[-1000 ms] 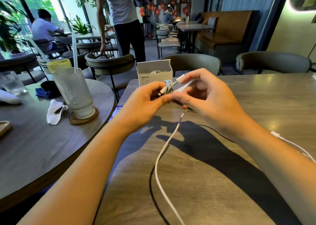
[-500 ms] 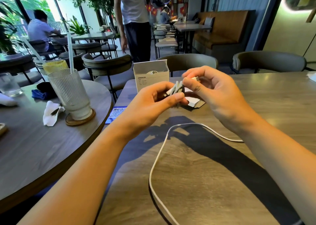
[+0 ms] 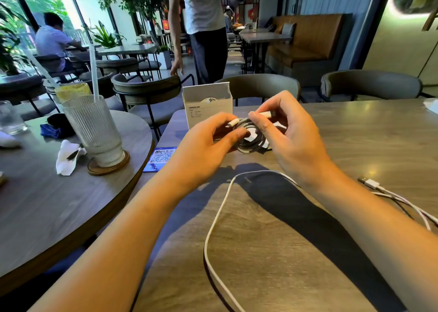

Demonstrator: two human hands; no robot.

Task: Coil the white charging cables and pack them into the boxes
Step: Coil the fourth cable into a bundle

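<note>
— Where was the cable just then?

— I held the coiled cable between both hands, above the table and just in front of the open white box. My left hand came at it from the left, thumb pressed against the near side of the loops, with one white plug end poking out above that thumb. My right hand closed over the coil from the right; its fingers curled down across the top of the loops and pinched the second plug end.

— So both hands were gripping?

— Yes, both were curled round the coil, neither one spread wide. (How many turns the coil had, I couldn't tell; my fingers covered part of it.)

— And the rest of the wire?

— A loose white cable lay on the table, curving out from under my right wrist and running towards me past the bottom edge of the view. Whether it joined the coil I couldn't see. More white cables lay tangled on the table beyond my right forearm, a plug end showing.

— Anything else nearby?

— A QR card lay at the table's left edge, and on the round table beside it stood a ribbed glass with a straw, on a coaster, next to a crumpled napkin.
</note>
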